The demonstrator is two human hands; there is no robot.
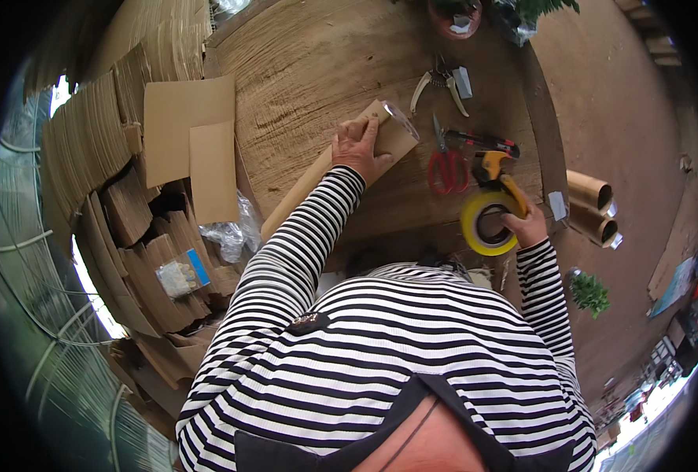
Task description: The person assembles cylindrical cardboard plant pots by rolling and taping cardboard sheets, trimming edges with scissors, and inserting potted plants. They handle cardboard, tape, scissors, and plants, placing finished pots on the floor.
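My left hand [357,144] lies across a long, narrow cardboard box [307,183] that runs diagonally over the wooden table, holding it near its far end. Clear plastic [401,118] shows at that end. At the table's right side, my right hand [530,227] grips a tape dispenser [491,164] with a yellow and black body. It carries a large roll of yellow tape [471,227]. Just beyond the dispenser is a black and red utility knife [483,141]. Red-handled scissors [448,171] lie to the left of it, between my hands.
Pruning shears [458,101] lie farther back on the wooden table [301,71]. Stacked flat cardboard [89,138] crowds the left side, with loose sheets [213,171] and crumpled plastic [231,239]. Two cardboard tubes [587,227] and a green plant [589,293] are at the right. A reddish pot [455,23] stands at the back.
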